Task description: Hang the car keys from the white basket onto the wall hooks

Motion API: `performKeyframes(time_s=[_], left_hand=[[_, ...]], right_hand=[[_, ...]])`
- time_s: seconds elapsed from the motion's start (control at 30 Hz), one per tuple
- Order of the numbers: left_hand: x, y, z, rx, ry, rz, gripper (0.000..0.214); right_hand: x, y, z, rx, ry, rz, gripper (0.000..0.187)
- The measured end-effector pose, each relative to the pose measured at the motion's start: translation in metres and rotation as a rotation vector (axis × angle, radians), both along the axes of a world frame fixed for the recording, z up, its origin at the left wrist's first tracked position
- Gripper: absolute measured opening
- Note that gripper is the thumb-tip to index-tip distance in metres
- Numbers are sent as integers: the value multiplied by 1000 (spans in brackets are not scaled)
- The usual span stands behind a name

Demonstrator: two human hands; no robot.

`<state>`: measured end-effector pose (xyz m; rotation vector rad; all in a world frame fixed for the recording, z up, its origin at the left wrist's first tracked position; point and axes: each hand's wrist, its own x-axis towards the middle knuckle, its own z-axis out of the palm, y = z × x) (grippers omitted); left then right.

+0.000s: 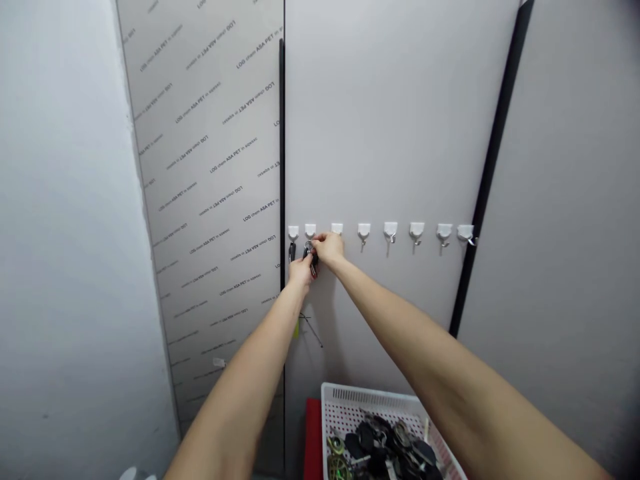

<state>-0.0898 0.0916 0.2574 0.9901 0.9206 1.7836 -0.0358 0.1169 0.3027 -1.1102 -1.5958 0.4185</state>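
A bunch of keys (314, 265) on a metal key ring (308, 245) is at the second white wall hook (311, 230) from the left. My left hand (300, 272) closes on the keys from below. With its fingertips, my right hand (330, 247) pinches the ring's right side, just under the hook. Whether the ring is on the hook or only in front of it, I cannot tell. Beside my left hand, a dark key set (292, 252) hangs from the leftmost hook (293, 232). My right hand partly covers the third hook (337, 228).
Several more white hooks (391, 230) run in a row to the right. Below, a white plastic basket (373, 393) holds a pile of keys (390, 443), beside something red (313, 440). Black strips (283, 167) edge the panel. A thin dark wire (314, 331) hangs beneath my hands.
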Motion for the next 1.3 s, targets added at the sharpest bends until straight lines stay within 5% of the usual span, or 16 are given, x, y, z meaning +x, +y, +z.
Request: performKeyframes(time_s=[0.2,0.33,0.53,0.63,0.73,0.83,0.93,1.3], left_hand=[[-1,-12,-17,-155,-73,-53,12],[-2,-25,-48,-257,-43,-82,8],[20,-63,-137,-345,236,-235,15],[40,-83,-184,-373,618,-296,19],[56,-94,-215,-271,1083,-304,21],[64,-97,-228,-173,1409,-242,24],[69,-96,-233,-165,1522,-194,29],[70,-92,-237,-121,1239,-138,11]], right_hand=[[9,-6,-12,41,-107,-12,19],[36,-25,-37,102,-182,-7,21],[113,-66,-141,-158,-405,75,19],[151,-89,-201,-332,-550,105,19],[177,-107,-241,-366,-659,104,17],[189,-116,-257,-343,-694,97,15],[188,-119,-261,-305,-710,89,16],[160,-132,-273,-178,-711,26,23]])
